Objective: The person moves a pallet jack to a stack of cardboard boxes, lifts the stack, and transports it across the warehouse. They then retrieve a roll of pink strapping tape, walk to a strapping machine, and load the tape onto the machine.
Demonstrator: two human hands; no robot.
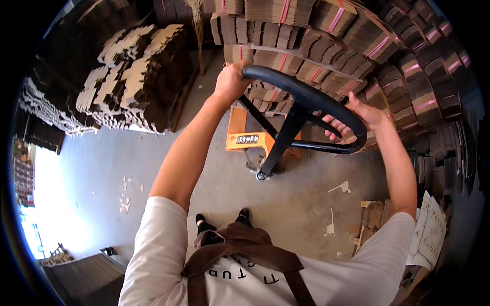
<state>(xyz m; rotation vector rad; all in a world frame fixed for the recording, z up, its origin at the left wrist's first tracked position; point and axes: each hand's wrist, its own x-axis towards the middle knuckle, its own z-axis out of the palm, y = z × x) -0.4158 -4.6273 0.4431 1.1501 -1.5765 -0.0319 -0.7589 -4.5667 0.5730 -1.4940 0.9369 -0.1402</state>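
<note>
In front of me rises the black loop handle (311,97) of an orange hand pallet jack (252,141), tilted toward me on its steering shaft. My left hand (232,81) is closed around the loop's upper left end. At the loop's right side is my right hand (365,117), its thumb raised off the bar. Its fingers reach through the loop, spread apart, beside a small black lever (324,125). Whether they press on this lever I cannot tell. A small wheel (261,175) shows at the shaft's foot, and one orange fork (237,120) extends away from me.
Strapped cardboard bundles (326,46) are stacked high ahead and to the right. At the left stands a pile of cut cardboard sheets (127,71). Cardboard scraps (341,187) lie on the grey floor (168,153). A wooden pallet (363,224) is near my right arm, with bright light at the left.
</note>
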